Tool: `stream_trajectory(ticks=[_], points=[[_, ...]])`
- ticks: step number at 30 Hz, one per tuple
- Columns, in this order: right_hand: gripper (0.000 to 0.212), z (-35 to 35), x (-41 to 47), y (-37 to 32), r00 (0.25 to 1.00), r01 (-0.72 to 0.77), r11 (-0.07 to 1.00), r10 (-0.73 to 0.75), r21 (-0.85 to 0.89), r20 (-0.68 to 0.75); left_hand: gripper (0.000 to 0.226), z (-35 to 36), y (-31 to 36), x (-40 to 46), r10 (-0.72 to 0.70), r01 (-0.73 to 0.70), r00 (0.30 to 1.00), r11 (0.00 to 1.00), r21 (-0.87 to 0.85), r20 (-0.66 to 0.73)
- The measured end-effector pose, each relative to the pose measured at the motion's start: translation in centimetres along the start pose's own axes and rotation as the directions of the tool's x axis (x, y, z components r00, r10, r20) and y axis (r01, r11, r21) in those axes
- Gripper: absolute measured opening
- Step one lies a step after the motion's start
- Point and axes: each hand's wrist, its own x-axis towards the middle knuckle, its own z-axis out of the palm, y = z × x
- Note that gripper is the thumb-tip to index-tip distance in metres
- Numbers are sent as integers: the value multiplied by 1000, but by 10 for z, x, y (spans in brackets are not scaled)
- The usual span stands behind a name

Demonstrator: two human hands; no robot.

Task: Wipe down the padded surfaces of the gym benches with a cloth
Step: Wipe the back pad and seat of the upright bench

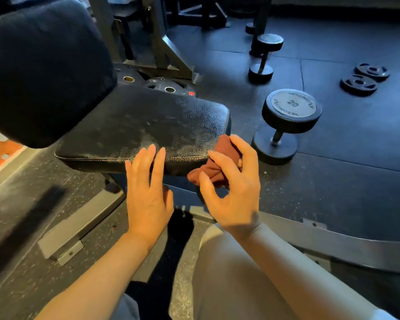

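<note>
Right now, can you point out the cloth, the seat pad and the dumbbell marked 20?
cloth point(224, 155): head view, on the reddish-brown folds showing between the right hand's fingers.
seat pad point(148, 125): head view, on the middle of its black top surface.
dumbbell marked 20 point(292, 105): head view, on its labelled end face.

I see the seat pad point(143, 125) at centre, with the back pad point(44, 68) rising at its far left. My left hand point(148, 190) lies at the seat's near edge; my right hand point(231, 181), just right of it, holds the cloth point(219, 162) against the seat's near right corner. Right of the seat, dumbbells point(286, 121) stand on the floor point(356, 146), weight plates point(365, 78) farther right.
</note>
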Motion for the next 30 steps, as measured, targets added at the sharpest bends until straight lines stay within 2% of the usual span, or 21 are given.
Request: stream_trajectory(ticks=[4, 6, 9, 11, 12, 14, 16, 17, 18, 20, 22, 24, 27, 28, 30], points=[[18, 9, 2, -5, 991, 6, 990, -25, -142, -134, 85, 4, 7, 1, -33, 33, 998, 999, -12, -47], [18, 16, -5, -5, 981, 123, 974, -148, -191, -124, 84, 5, 7, 1, -35, 34, 998, 999, -18, -59], [20, 23, -14, -4, 919, 392, 898, -375, -198, 120, 74, 6, 4, 2, -18, 16, 997, 1000, -26, -75], [23, 25, -14, -4, 858, 500, 845, -453, -192, 240, 72, 4, 1, 1, -11, 9, 998, 1000, -26, -65], [24, 22, -13, -2, 857, 502, 843, -454, -195, 245, 78, 3, -2, 1, -4, 3, 999, 1000, -27, -49], [20, 7, -9, 6, 913, 399, 891, -365, -215, 180, 92, 1, -4, 0, 17, -17, 1000, 1000, -21, -15], [24, -7, -7, 12, 962, 269, 941, -253, -206, 99, 96, 2, -4, 1, 12, -12, 1000, 1000, -11, -16], [25, -7, -7, 11, 967, 253, 946, -239, -203, 92, 95, 4, -3, 1, -2, 1, 1000, 1000, -11, -26], [22, -1, -8, 8, 955, 293, 930, -273, -220, 119, 92, 7, -2, 2, -13, 13, 999, 1000, -14, -40], [20, 20, -10, 0, 877, 471, 850, -425, -234, 223, 75, 9, -2, 3, -22, 21, 997, 1000, -19, -70], [23, 30, -6, -3, 843, 528, 814, -470, -241, 261, 60, 8, -6, 3, -4, 3, 998, 1000, -9, -67], [22, 21, 1, -2, 895, 439, 846, -383, -304, 227, 67, 7, -11, 3, 31, -30, 999, 1000, 7, -37], [15, 4, -1, -2, 963, 268, 902, -259, -339, 72, 91, 9, -12, 3, 12, -11, 999, 1000, 11, -30], [14, 6, -2, -5, 969, 245, 911, -239, -333, 60, 93, 10, -11, 3, 1, -1, 999, 1000, 11, -32], [15, 12, 0, -10, 956, 288, 906, -251, -311, 152, 92, 14, -10, 3, -1, 1, 999, 1000, 14, -38]])
